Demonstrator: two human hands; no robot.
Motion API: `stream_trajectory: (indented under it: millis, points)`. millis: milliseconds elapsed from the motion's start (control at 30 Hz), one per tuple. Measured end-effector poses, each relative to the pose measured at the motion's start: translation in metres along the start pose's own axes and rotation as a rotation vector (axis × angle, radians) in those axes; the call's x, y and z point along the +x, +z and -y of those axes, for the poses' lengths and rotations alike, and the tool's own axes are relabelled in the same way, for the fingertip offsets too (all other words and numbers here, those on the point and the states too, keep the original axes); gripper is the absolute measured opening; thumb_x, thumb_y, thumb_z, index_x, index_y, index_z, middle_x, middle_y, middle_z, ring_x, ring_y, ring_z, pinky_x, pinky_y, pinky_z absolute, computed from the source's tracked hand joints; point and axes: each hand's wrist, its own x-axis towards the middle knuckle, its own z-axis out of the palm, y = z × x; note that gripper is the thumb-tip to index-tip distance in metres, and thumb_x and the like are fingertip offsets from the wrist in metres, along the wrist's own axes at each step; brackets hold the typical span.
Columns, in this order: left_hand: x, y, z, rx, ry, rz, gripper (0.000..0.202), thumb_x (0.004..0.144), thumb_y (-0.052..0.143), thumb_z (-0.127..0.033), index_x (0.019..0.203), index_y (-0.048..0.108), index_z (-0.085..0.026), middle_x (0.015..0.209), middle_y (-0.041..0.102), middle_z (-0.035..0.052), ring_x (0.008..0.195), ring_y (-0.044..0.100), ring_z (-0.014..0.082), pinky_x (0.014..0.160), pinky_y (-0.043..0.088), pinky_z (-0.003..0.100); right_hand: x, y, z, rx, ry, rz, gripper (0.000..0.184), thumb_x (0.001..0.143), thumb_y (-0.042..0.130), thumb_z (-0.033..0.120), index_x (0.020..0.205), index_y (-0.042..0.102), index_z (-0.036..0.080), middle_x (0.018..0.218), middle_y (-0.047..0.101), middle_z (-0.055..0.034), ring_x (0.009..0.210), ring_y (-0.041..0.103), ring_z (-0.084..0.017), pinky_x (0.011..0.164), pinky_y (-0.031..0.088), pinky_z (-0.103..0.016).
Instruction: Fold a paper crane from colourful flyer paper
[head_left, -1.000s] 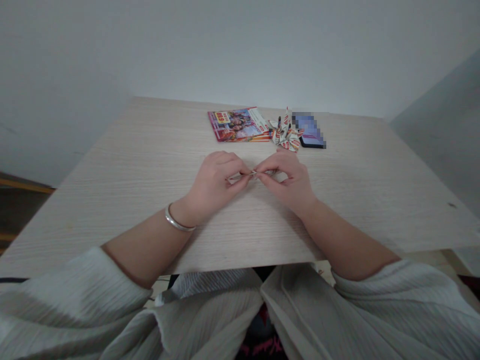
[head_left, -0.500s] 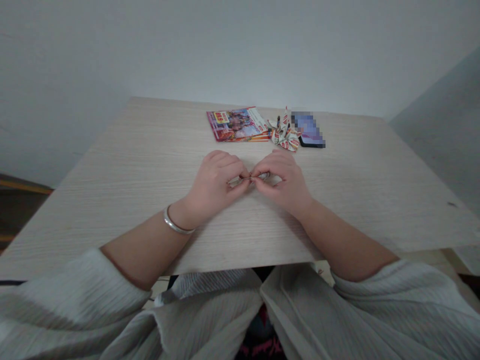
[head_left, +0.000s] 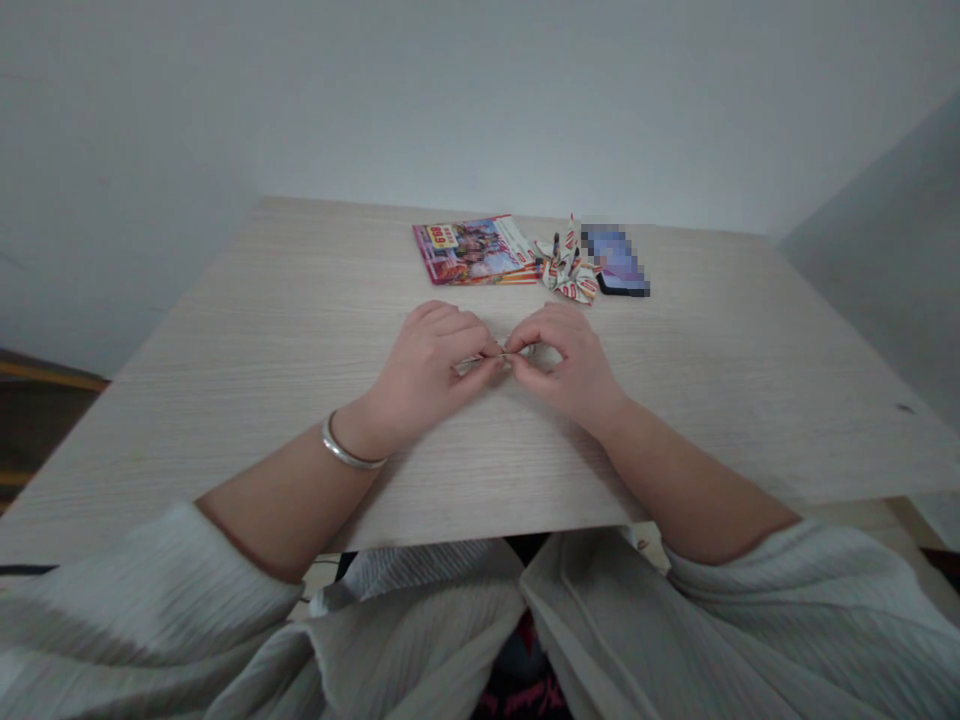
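Observation:
Just in front of me, over the middle of the table, my left hand [head_left: 435, 362] and my right hand [head_left: 574, 362] meet fingertip to fingertip. Between thumbs and index fingers both pinch a small piece of folded paper [head_left: 504, 354]. Only its thin edge shows; the fingers cover most of it, so its shape is unclear. A silver bangle [head_left: 349, 448] circles my left wrist. Beyond my right hand lie folded paper figures [head_left: 571, 280] with pointed ends, white with red print, resembling origami cranes.
Colourful printed flyers [head_left: 480, 250] lie stacked at the back of the wood-grain table [head_left: 262, 330], left of the folded figures. On their right is a phone [head_left: 621, 262], its screen blurred. A pale wall [head_left: 480, 100] rises behind the table.
Both hands stay in place, still pinching the paper. My fingertips have shifted very slightly, and less of the paper shows by my right fingers.

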Motion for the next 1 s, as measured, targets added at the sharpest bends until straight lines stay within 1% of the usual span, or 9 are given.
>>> stream_trajectory:
  millis: [200, 333, 433, 567, 833, 1000]
  points:
    - [0.0005, -0.0002, -0.0001, -0.020, 0.029, -0.033, 0.021, 0.094, 0.058, -0.025, 0.074, 0.062, -0.019, 0.074, 0.067, 0.0024, 0.073, 0.058, 0.0172, 0.076, 0.042, 0.035, 0.0009, -0.0034, -0.0030, -0.013, -0.057, -0.009, 0.012, 0.076, 0.063, 0.012, 0.075, 0.063, 0.024, 0.077, 0.074, 0.0006, 0.076, 0.067, -0.018, 0.082, 0.049, -0.037]
    - [-0.0001, 0.0005, 0.0004, -0.006, 0.011, 0.000, 0.020, 0.096, 0.059, -0.030, 0.079, 0.064, -0.020, 0.077, 0.069, 0.0028, 0.075, 0.059, 0.0181, 0.076, 0.043, 0.035, -0.0002, -0.0002, -0.0051, -0.041, -0.071, 0.008, 0.010, 0.078, 0.065, 0.015, 0.076, 0.064, 0.024, 0.078, 0.074, 0.0000, 0.078, 0.067, -0.019, 0.083, 0.049, -0.037]
    - [0.0001, 0.0002, 0.0007, 0.017, 0.023, 0.009, 0.020, 0.095, 0.059, -0.029, 0.079, 0.064, -0.020, 0.076, 0.068, 0.0027, 0.073, 0.058, 0.0180, 0.075, 0.042, 0.035, -0.0018, 0.0015, -0.0047, -0.055, -0.057, 0.035, 0.008, 0.080, 0.064, 0.017, 0.077, 0.064, 0.024, 0.079, 0.074, -0.0005, 0.080, 0.067, -0.020, 0.084, 0.048, -0.038]
    - [0.0007, -0.0005, 0.0004, 0.010, 0.036, -0.008, 0.020, 0.094, 0.059, -0.025, 0.075, 0.062, -0.019, 0.074, 0.066, 0.0023, 0.072, 0.058, 0.0172, 0.074, 0.042, 0.034, -0.0029, -0.0002, -0.0035, -0.069, -0.015, 0.047, 0.009, 0.079, 0.064, 0.015, 0.079, 0.064, 0.024, 0.083, 0.075, -0.0011, 0.083, 0.068, -0.020, 0.088, 0.048, -0.039]
    - [0.0016, -0.0003, 0.0014, -0.018, 0.047, -0.027, 0.019, 0.093, 0.060, -0.023, 0.074, 0.061, -0.019, 0.072, 0.066, 0.0021, 0.071, 0.059, 0.0170, 0.072, 0.043, 0.033, -0.0021, -0.0029, -0.0046, -0.078, -0.026, 0.040, 0.010, 0.079, 0.065, 0.014, 0.077, 0.063, 0.024, 0.085, 0.076, -0.0017, 0.085, 0.069, -0.021, 0.090, 0.048, -0.040]
    - [0.0021, -0.0010, 0.0029, -0.032, 0.008, 0.011, 0.020, 0.092, 0.060, -0.025, 0.073, 0.062, -0.020, 0.073, 0.068, 0.0024, 0.075, 0.062, 0.0178, 0.075, 0.045, 0.034, -0.0020, -0.0037, -0.0053, -0.069, -0.016, 0.035, 0.012, 0.077, 0.065, 0.014, 0.077, 0.063, 0.025, 0.087, 0.077, -0.0012, 0.087, 0.069, -0.021, 0.090, 0.049, -0.040]
